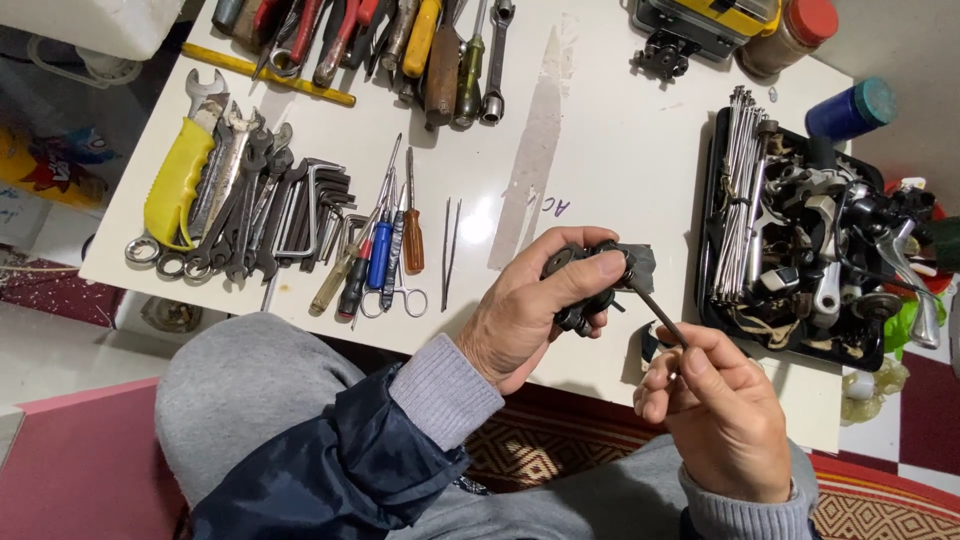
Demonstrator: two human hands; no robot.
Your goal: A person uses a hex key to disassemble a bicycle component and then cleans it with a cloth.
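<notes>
part: small black metal mechanism (590, 285), looks like a bicycle component, held in the air above the near edge of the white table (620, 160), in front of the person's lap
left hand (530, 310): wrapped around the part, thumb across the top, fingers curled under; clamped firmly on it
right hand (715, 405): fingers pinched together on a thin metal tool (660, 318), likely a hex key; the tip meets the part's right side
weight: judged light to moderate, solid metal, easy for one hand
stiffness: rigid body, but it seems to have pivoting pieces that could swing or pinch
surface: probably greasy or slick; edges and bolt heads give purchase
fragility: sturdy; small screws are the weak point, could strip or drop
where to hold: around the main body, as the left hand does, clear of the moving pieces and the bolt the tool enters
tool handling: thin, stiff, could roll in the fingers; best gripped close to the long end for leverage
nearby left: row of wrenches (235, 195), hex keys (315, 205), screwdrivers (385, 250), tweezers (450, 250)
nearby right: black tray (712, 310) of spokes (738, 190) and metal parts, just beside the hands
far edge: blue can (850, 108), brown jar (790, 35)
</notes>
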